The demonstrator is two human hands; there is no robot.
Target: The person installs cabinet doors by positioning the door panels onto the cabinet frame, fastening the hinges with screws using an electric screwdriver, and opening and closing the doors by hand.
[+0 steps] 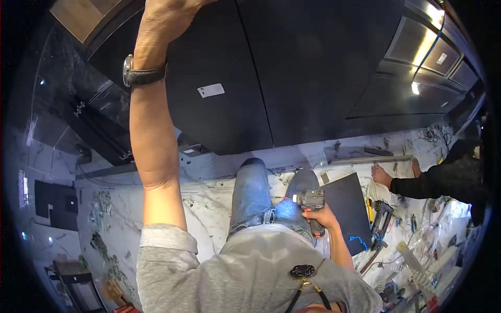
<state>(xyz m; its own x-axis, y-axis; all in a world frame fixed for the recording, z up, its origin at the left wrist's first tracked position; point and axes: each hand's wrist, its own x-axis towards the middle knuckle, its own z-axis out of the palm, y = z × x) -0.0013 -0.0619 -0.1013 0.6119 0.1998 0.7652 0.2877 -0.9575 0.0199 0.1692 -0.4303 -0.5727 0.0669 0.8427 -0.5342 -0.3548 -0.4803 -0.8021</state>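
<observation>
A cordless drill point(311, 200) is in the grip of my right hand point(321, 215), low beside my right thigh. The drill's thin bit points left across my jeans. My left arm, with a black-strapped watch point(143, 76) at the wrist, reaches up to the top edge of the picture. There my left hand point(169, 14) is in front of the dark cabinet doors point(214, 57), and its fingers are cut off from view. A small white label point(211, 91) sticks to the left door. Whether the hand touches the door is not visible.
To my right a dark flat panel point(344, 208) lies on the marble-patterned floor. Hand tools and scraps point(383, 224) are strewn beyond it. Another person's bare foot point(382, 175) and dark-clothed leg are at far right. More dark panels point(56, 205) stand at left.
</observation>
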